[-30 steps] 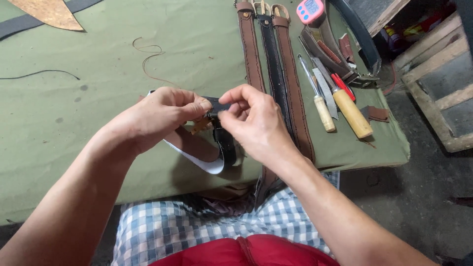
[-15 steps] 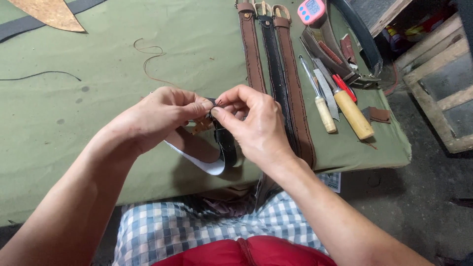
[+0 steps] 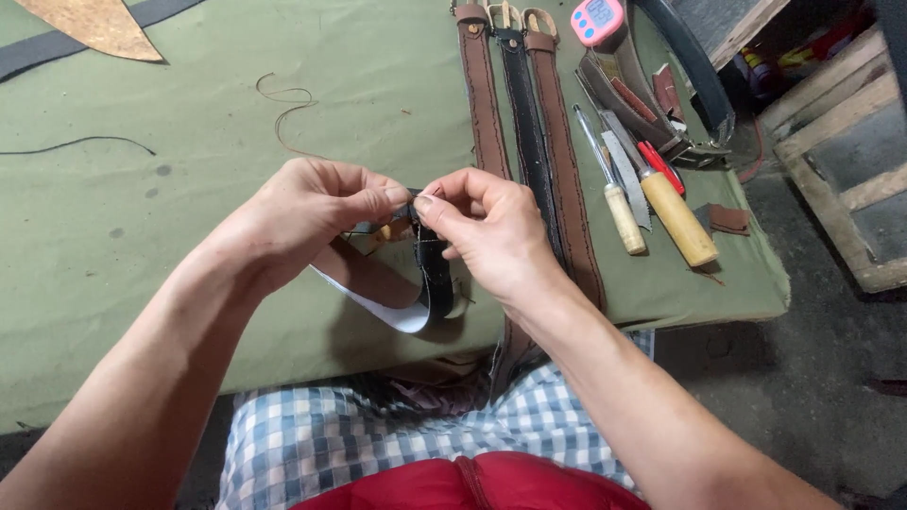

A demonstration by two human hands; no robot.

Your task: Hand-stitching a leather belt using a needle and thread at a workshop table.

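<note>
Fingers: your left hand point(image 3: 302, 212) pinches the top edge of the black leather strap point(image 3: 435, 274) between thumb and forefinger; your right hand point(image 3: 491, 231) has its fingertips pressed together on a fine thread point(image 3: 417, 227) at the same edge.
Strap: it loops down from your fingers in a curl, black face out and pale underside showing, just above the near edge of the bench point(image 3: 189, 142).
What changed: a second ago your right thumb and forefinger sat on the strap's end beside the left thumb; now they have closed in tighter, and the thread runs taut down the black face.
What that means: by the look of it a stitch is being drawn snug, the left hand holding the leather against the pull.
Beside you: three finished belts point(image 3: 529, 142), two brown and one black, lie side by side just right of your right hand.
Further out: two wooden-handled tools point(image 3: 661, 203) and a red-handled one lie near the bench's right edge, with a pink timer point(image 3: 597, 19) above them.
Far left: a loose brown thread point(image 3: 283, 109) curls on the green cloth.
</note>
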